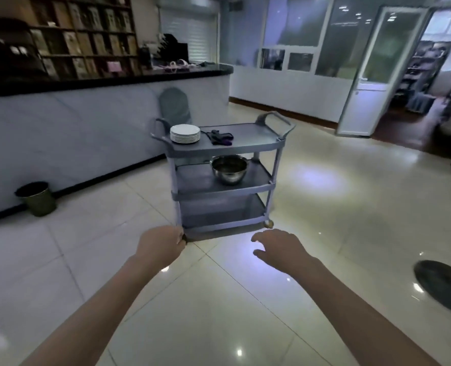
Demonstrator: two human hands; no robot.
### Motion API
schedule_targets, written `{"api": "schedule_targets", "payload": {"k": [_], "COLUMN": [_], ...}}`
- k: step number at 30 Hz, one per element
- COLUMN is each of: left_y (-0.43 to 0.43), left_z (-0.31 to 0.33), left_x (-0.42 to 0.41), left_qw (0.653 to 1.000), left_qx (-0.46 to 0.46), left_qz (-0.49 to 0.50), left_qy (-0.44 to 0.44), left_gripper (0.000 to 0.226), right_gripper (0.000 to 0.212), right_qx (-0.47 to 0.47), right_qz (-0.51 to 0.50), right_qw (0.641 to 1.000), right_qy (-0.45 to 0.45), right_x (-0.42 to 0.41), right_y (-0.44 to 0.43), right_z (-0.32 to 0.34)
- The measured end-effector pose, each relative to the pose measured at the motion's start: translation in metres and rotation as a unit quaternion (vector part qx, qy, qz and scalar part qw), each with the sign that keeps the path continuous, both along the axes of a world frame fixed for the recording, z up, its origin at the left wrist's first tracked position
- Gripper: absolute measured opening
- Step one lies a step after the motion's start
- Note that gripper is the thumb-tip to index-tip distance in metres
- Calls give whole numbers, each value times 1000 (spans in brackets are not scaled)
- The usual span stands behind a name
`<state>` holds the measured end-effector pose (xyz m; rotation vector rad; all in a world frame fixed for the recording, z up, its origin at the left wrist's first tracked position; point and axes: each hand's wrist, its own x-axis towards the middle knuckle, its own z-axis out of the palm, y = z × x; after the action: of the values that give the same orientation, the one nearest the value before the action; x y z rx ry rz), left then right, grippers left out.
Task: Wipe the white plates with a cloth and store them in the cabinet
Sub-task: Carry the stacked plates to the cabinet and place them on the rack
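White plates [185, 133] are all stacked at the counter-side end of the cart's [227, 151] top shelf, right by the handle. The dark cloth [221, 137] lies just beside them toward the middle. So nothing's really started, I'd say: cloth not picked up, and the whole stack is left to wipe and put away. The left hand [163, 243] is out front, fingers loosely curled, holding nothing. The right hand [278, 247] is spread and relaxed, empty too. Both are well short of the cart. A steel bowl [229, 169] sits on the middle shelf. There's plenty of bare tile floor [338, 207] on the cart's far side from the counter [87, 122], which runs close along the other side. Can't spot which cabinet they go in.
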<state>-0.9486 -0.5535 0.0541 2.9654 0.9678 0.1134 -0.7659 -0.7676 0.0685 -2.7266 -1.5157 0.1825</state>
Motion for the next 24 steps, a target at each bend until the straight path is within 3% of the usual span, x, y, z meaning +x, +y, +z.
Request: {"api": "schedule_targets", "payload": {"k": [7,24], "left_y": [123,462], "left_z": [-17,-6], "left_x": [79,373], "left_qw": [999,995], "left_qx": [-30,-43], "left_qz": [40,71], "left_qy": [-7,-47], "left_gripper": [28,29], "right_gripper": [33,39], "right_qx": [-10,24], "right_qz": [58,118], "right_qw": [998,992], "right_qy": [10,32], "right_x": [87,379], "right_y": [161,538], "right_z": [-6,-6]}}
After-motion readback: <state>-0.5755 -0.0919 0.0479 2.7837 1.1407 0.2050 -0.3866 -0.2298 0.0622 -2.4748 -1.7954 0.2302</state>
